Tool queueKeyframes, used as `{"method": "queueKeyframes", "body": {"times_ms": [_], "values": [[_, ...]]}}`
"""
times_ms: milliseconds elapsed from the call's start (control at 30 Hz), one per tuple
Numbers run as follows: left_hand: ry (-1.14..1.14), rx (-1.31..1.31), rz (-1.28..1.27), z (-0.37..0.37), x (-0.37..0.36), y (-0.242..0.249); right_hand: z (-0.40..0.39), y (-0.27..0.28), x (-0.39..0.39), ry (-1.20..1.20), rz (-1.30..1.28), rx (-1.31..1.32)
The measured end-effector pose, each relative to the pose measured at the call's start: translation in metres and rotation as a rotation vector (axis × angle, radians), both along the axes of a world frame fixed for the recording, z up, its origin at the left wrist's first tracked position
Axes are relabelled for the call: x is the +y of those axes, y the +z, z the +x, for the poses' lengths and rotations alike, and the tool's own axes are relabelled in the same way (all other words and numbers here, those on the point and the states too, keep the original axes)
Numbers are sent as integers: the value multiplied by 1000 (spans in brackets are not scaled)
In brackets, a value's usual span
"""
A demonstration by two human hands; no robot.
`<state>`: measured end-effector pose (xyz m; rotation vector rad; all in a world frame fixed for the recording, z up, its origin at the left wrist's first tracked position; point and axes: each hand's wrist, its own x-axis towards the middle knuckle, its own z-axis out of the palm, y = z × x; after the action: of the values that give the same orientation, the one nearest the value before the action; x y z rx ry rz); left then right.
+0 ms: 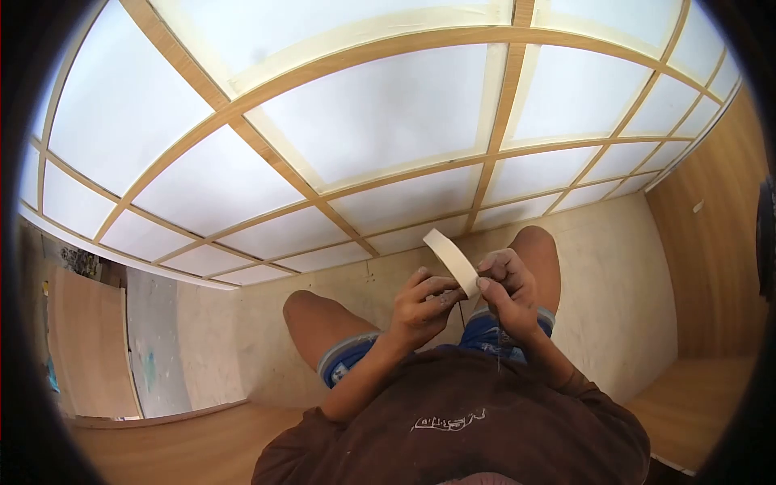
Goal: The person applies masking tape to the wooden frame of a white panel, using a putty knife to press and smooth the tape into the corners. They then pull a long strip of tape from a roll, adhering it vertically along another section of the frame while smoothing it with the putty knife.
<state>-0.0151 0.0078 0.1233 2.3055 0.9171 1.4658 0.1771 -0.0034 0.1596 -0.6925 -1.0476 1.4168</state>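
Left hand (420, 309) curled shut around the lower edge of a roll of masking tape (451, 261), fingers folded in, thumb laid across toward the right hand. Right hand (508, 293) closed too, fingertips pinching the roll's near rim just beside the left thumb — both hands touching the tape, knuckles nearly meeting. Roll held edge-on and tilted, rising up and away from the hands, its pale flat side showing (loose end, if any, too small to tell).

Directly below the hands: blue shorts (485, 333) and a brown shirt (461, 420) with a small pale print on the chest. On either side of the hands, bare knees — left knee (311, 315) out to the left of the left hand, right knee (537, 246) just behind the right hand.

Beyond the hands, a plywood surface (614, 291) running up to a large lattice panel (364, 129): pale wooden strips crossing white translucent panes, some strips covered with the same pale tape. Far to the right of the right hand, a wood-grain wall (711, 242). Far to the left of the left hand, a wooden board (89, 347) leaning upright, well apart.
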Motion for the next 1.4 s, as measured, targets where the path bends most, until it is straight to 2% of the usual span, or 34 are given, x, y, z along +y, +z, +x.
{"method": "queueKeyframes", "body": {"times_ms": [167, 267, 333, 367, 433, 467, 533, 600, 767, 867, 933, 1033, 1067, 1133, 1200, 1233, 1300, 1400], "values": [[61, 25, -3, 5, 4, 5, -1, -5, 5, -19, -36, -78], [80, -2, -142, -1, 13, -5, 3, -6, 5, -16, -39, -119], [59, -572, -735, -9, 18, -10, 8, -10, 5, -43, -17, -166], [61, -574, -737, -16, 22, -11, 13, -16, 4, -32, 22, -251], [-108, -773, -1234, -25, 38, 6, 14, -17, 2, -13, 69, -337], [-104, -777, -1224, -26, 44, 10, 14, -15, 1, -7, 104, -396], [-328, -878, -1461, -24, 52, 17, 11, -7, 2, 3, 145, -452], [-273, -909, -1451, -16, 55, 28, 7, 2, 2, -5, 249, -574], [-193, -926, -1380, -16, 61, 50, 5, 7, 3, -23, 360, -607], [-225, -827, -1272, -22, 68, 56, 6, 11, 3, -23, 385, -617], [-137, -727, -1167, -23, 72, 61, 6, 13, 4, -26, 387, -628], [-104, -715, -1095, -20, 72, 76, 5, 13, 3, -76, 430, -591], [-114, -705, -1073, -19, 69, 84, 8, 18, 0, -38, 398, -673], [145, -418, -1058, -16, 66, 105, 12, 21, 3, -27, 419, -769], [50, -448, -904, -21, 72, 94, 8, 19, 6, -83, 514, -773], [33, -431, -853, -20, 73, 104, 5, 20, 6, -97, 524, -743], [-37, -560, -879, -16, 69, 129, 3, 32, 14, -128, 560, -705], [-24, -427, -695, -14, 70, 168, 3, 51, 19, -151, 631, -704]]}}
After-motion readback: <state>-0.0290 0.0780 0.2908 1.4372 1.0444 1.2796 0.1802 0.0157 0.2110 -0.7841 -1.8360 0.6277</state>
